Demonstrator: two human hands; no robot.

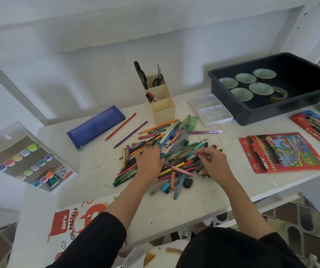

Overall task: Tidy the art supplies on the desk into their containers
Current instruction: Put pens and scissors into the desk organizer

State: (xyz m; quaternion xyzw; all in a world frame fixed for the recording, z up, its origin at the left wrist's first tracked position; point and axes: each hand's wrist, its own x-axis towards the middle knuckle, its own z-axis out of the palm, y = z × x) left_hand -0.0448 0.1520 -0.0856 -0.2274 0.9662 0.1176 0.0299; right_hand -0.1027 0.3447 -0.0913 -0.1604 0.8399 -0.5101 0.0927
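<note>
A heap of coloured pencils, pens and crayons [174, 151] lies in the middle of the white desk [203, 198]. My left hand [149, 161] rests flat on the heap's left side, fingers spread over the pencils. My right hand [212, 161] hovers over the right side with its fingers curled down among the pens; whether it grips one is unclear. A cream pen holder [162, 103] with scissors stands behind the heap. A blue pencil case [96, 126] lies shut to the left.
A dark tray [251, 115] with green bowls and tape sits back right, a clear plastic insert [211, 111] beside it. Red pencil boxes [284, 151] lie right. A paint-pot set [24, 159] is at the left, an oil pastels box [74, 221] near the front edge.
</note>
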